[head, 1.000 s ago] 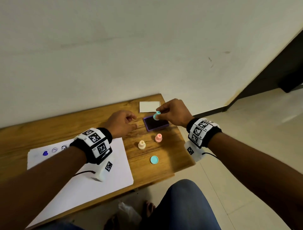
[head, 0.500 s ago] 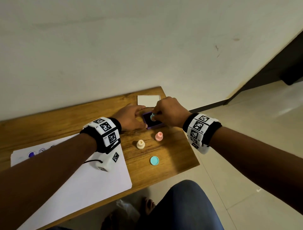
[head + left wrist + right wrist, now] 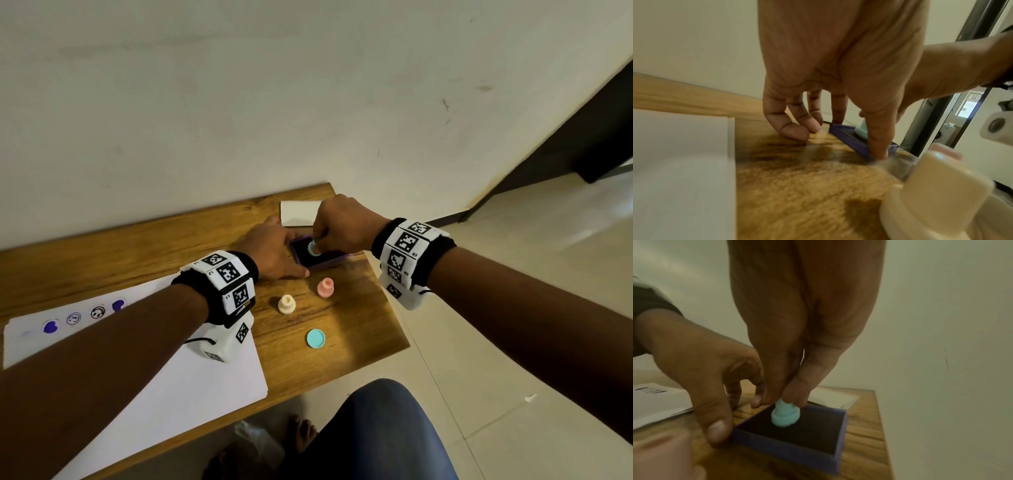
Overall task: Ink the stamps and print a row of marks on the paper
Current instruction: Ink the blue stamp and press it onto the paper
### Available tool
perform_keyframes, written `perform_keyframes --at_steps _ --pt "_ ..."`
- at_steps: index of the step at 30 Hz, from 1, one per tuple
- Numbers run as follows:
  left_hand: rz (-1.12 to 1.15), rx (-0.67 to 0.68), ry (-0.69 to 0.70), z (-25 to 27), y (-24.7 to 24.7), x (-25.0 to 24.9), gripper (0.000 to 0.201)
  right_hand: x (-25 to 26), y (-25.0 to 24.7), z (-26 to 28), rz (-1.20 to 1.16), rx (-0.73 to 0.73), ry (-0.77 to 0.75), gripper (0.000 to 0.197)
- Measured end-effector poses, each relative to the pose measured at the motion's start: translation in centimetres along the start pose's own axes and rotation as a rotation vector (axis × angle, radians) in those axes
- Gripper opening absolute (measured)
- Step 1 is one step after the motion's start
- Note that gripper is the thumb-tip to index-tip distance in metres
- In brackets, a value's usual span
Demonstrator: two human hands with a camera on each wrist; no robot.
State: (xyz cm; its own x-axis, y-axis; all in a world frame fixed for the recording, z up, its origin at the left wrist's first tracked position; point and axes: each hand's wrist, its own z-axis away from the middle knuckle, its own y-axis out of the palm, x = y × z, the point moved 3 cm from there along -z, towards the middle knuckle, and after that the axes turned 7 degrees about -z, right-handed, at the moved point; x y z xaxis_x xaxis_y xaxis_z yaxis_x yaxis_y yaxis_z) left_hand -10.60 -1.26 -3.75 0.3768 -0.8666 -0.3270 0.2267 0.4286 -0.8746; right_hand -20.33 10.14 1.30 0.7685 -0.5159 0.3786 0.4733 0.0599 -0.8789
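Observation:
My right hand (image 3: 317,244) pinches the teal stamp (image 3: 785,416) by its stem and holds it upright, face down on the dark pad of the purple ink pad (image 3: 803,447). My left hand (image 3: 297,255) grips the ink pad (image 3: 325,262) at its left side, with the thumb (image 3: 717,430) on the near corner and a finger at the far corner. The other fingers (image 3: 795,131) rest on the wood. The white paper (image 3: 171,377) lies to the left, with a row of several purple and black marks (image 3: 73,318) along its far edge.
A cream stamp (image 3: 286,304) and a pink stamp (image 3: 325,287) stand on the wooden table (image 3: 359,325) just in front of the pad. A teal cap (image 3: 315,338) lies nearer me. A white card (image 3: 296,213) lies behind the pad by the wall. The table's right edge is close.
My left hand has moved right and taken hold of the ink pad. My right hand has lowered the teal stamp onto the pad's inked surface.

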Motion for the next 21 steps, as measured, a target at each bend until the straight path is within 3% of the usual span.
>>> perform_keyframes --at_steps 11,17,21 --pt "0.031 -0.028 -0.002 0.0 0.6 0.1 0.083 -1.2 0.3 -0.4 -0.251 0.014 0.096 0.016" --pt "0.033 -0.048 0.018 0.4 0.3 -0.3 0.077 0.2 0.7 0.2 -0.059 -0.078 0.078 0.019" --pt "0.019 -0.036 -0.01 0.5 0.2 -0.5 0.078 -0.4 0.8 1.1 -0.115 -0.136 0.07 0.02"
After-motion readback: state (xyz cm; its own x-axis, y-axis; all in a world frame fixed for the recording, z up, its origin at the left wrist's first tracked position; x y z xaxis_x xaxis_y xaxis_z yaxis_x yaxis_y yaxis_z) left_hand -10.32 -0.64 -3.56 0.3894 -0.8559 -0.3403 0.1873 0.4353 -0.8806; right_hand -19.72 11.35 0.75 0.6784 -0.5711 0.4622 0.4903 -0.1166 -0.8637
